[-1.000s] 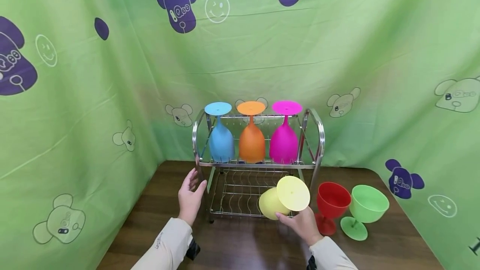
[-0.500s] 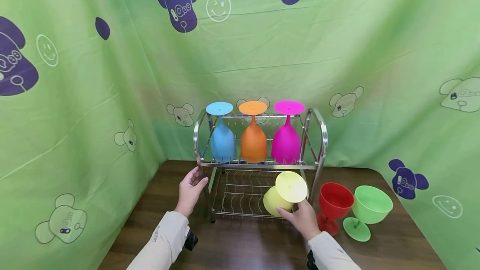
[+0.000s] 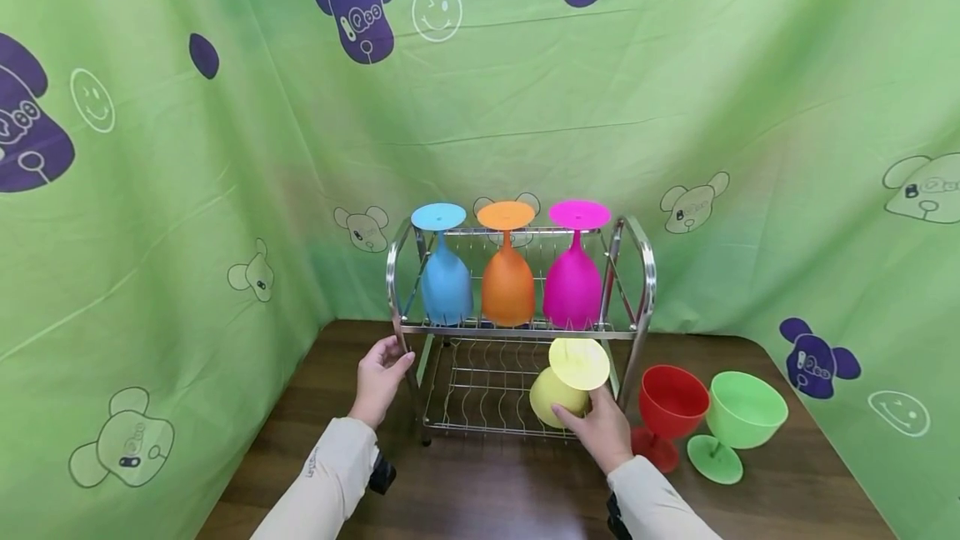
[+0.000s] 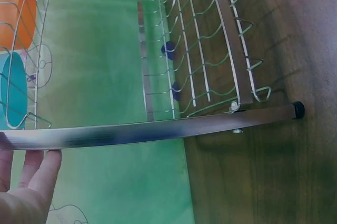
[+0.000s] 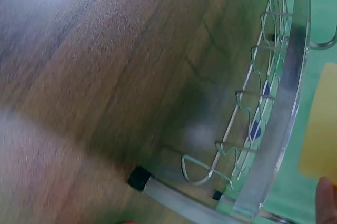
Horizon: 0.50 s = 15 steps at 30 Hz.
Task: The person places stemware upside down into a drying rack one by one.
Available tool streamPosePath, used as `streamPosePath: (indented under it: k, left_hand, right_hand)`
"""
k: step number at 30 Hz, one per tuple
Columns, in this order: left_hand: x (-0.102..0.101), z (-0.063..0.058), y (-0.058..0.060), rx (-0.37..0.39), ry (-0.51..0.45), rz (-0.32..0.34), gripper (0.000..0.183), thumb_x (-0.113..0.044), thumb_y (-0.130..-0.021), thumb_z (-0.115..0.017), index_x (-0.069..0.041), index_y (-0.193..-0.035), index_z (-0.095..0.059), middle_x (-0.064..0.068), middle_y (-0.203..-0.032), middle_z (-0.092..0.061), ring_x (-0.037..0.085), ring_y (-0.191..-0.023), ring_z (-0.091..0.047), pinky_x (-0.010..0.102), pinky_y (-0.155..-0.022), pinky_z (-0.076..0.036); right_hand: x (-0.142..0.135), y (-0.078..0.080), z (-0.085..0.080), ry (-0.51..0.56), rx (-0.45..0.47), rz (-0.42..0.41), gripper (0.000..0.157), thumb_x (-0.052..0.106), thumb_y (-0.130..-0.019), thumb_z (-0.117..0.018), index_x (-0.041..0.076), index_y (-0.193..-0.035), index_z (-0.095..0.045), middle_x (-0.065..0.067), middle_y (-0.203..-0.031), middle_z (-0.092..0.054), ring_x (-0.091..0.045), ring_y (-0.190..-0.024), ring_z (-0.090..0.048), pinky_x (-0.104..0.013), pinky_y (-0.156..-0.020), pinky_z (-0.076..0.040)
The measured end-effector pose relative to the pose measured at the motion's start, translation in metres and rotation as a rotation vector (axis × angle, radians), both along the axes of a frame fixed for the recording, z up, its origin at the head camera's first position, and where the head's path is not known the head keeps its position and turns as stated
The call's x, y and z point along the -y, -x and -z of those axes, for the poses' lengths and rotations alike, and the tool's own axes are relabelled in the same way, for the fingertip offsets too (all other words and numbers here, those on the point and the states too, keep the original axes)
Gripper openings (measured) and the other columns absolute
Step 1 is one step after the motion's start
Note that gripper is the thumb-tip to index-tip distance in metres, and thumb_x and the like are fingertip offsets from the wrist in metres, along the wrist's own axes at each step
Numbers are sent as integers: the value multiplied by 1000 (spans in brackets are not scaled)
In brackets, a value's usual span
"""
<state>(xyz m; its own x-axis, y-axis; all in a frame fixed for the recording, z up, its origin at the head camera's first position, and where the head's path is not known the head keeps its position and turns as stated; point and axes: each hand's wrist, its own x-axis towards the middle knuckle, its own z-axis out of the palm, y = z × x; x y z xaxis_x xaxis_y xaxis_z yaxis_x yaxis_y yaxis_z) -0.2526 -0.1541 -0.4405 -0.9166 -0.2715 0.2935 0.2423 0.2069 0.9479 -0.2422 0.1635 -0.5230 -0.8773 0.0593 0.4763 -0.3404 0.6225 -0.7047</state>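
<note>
My right hand [image 3: 606,430] grips a yellow goblet [image 3: 557,400] by its bowl. The goblet is tilted upside down, its round foot raised toward me, in front of the lower tier of a metal two-tier dish rack [image 3: 525,332]. In the right wrist view only part of the yellow bowl [image 5: 320,124] and a fingertip show at the right edge. My left hand [image 3: 377,382] is at the rack's left post; in the left wrist view its fingertips rest against the metal post [image 4: 131,133]. Blue [image 3: 447,286], orange [image 3: 507,290] and magenta [image 3: 573,290] goblets stand upside down on the upper tier.
A red goblet [image 3: 672,402] and a light green goblet [image 3: 745,409] stand upright right of the rack on the dark wooden table [image 3: 480,490]. A green patterned cloth [image 3: 480,107] hangs behind and at both sides.
My right hand has moved the yellow goblet slightly up and toward the rack, tipping its foot further up. My left hand has closed in on the left post and now touches it.
</note>
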Motion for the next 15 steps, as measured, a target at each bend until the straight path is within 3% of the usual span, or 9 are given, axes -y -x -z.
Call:
streamPosePath:
  k: [3,6,15]
  left_hand:
    - [0,0,0,-9,30,-10,29,7,-82,-67,17,-108,-57,25,-95,-66,22,-85,-64,15,-71,-48]
    - [1,-1,0,1,26,2,29,7,-83,-67,17,-108,-57,26,-96,-65,29,-88,-64,15,-69,-48]
    - [4,-4,-1,69,22,39,35,5,-85,-66,17,-115,-54,26,-100,-64,26,-89,-64,23,-66,-53]
  right_hand:
    - [3,0,-1,-9,107,39,58,25,-77,-80,0,-122,-54,-19,-111,-60,-38,-104,-59,-53,-81,-49]
    - [4,4,1,-34,158,71,57,30,-79,-78,2,-122,-54,-18,-108,-60,-37,-101,-59,-53,-78,-48]
    - [6,13,7,-91,172,98,59,31,-78,-76,4,-125,-53,-19,-102,-61,-36,-93,-60,-54,-69,-48]
